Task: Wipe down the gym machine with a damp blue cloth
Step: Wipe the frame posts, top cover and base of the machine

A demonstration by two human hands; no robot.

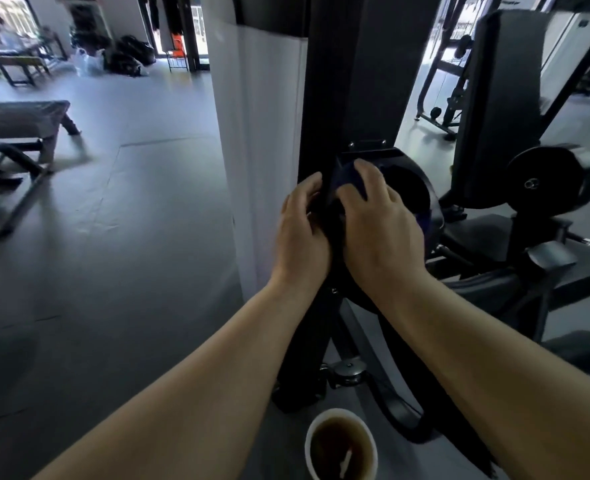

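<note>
- Both hands are seen at frame centre, against the black upright of the gym machine (349,98).
- The blue cloth (347,180) is found between the hands, bunched against the machine's round black housing (414,188); only a dark blue patch is visible.
- The right hand (378,223) is laid over the cloth, fingers curled down onto it.
- The left hand (302,226) is set just beside it, fingers bent toward the cloth's edge; whether it is gripped cannot be told.
- A white bucket (342,445) of dark water is noted at the bottom edge, on the grey floor (130,254).
- A bench (20,123) is seen at left, blurred.
</note>
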